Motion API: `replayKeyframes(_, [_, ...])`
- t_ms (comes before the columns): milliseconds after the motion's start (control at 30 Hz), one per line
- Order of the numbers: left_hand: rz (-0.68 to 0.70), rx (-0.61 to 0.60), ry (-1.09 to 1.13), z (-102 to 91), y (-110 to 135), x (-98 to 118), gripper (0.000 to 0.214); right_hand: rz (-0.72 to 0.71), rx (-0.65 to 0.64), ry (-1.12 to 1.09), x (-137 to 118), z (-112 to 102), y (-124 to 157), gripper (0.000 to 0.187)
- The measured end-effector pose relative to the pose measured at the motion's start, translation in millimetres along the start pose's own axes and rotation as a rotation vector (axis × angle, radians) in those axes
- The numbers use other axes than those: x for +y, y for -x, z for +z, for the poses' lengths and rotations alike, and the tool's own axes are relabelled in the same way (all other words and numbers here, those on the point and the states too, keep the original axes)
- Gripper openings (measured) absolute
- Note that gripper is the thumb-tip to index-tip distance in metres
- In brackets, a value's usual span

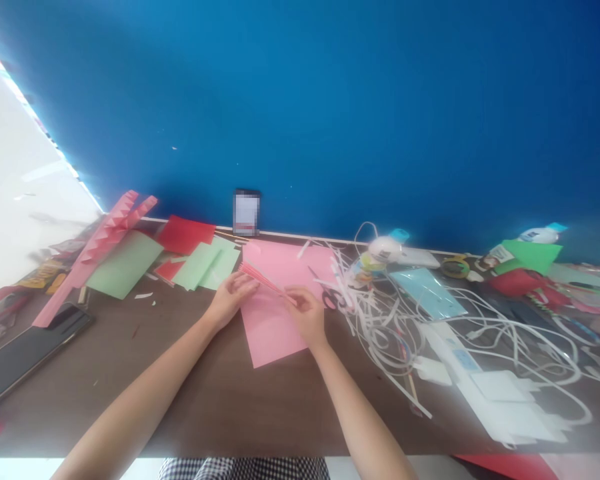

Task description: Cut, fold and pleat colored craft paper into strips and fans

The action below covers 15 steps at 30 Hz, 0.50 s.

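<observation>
now in hand: i judge it's fold-pressing, with the pleated pink paper [261, 277] held over the pink sheet [273, 333].
left hand [233, 293]: fingers narrow on the pleats' left end.
right hand [306, 310]: a close pinch at the other end.
next move: to me it calls for aligned edges and even pressure.
writing: lettering on the yellow packet [45, 275] is too blurred to read; the propped device [247, 212] is pixelated.
</observation>
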<state>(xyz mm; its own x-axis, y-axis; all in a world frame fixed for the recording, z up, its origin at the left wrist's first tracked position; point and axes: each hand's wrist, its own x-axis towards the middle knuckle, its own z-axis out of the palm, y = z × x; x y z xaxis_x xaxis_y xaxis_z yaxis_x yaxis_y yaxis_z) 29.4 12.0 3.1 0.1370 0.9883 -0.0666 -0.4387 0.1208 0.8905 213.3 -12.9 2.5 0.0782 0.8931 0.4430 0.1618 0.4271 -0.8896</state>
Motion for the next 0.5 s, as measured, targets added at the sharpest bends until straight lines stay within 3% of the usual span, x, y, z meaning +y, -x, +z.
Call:
replayKeyframes(167, [-0.066,-0.084,0.018,4.7,3,-5,0.035,-0.196,-0.089,0.262,-2,8,9,0.004])
replayKeyframes(333, [-0.068,-0.06,-0.082,0.2,3,-11,0.037,-0.464,-0.32,0.517,0,8,14,0.028])
replayKeyframes(500, [-0.064,-0.074,-0.177,-4.1,2,-12,0.035,-0.597,-0.411,0.684,3,7,15,0.041])
